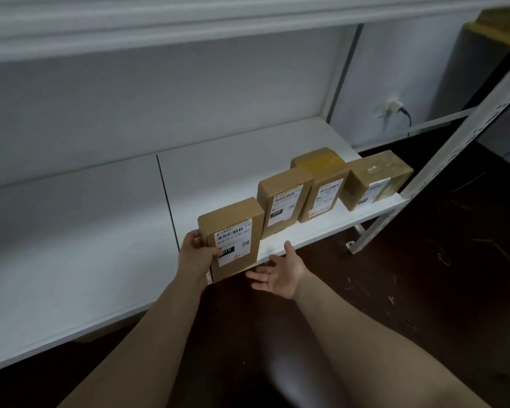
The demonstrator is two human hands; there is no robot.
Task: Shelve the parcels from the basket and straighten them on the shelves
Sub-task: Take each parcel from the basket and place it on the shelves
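The white lower shelf (71,231) runs from the left edge of the view to a perforated white upright post (468,128) at its right end. An upper shelf (159,25) overhangs it. The floor (424,290) below is dark.

Four brown cardboard parcels stand upright in a row along the front edge of the lower shelf, towards its right end, with the labels facing forward.
- Parcel one (374,178) is nearest the post.
- Parcel two (321,187) stands just beside it.
- Parcel three (283,198) touches parcel two.
- Parcel four (231,231) is at the left end of the row, at the front edge. Its base appears to sit at or slightly over that edge; contact with the shelf cannot be confirmed.

The left hand (195,254) grips the left side of parcel four, fingers wrapped behind it and thumb on the front face.

The right hand (280,272) is palm up below the front edge, fingers spread apart, holding nothing.

A wall socket (393,106) with a plugged cable is behind the shelf's right end.
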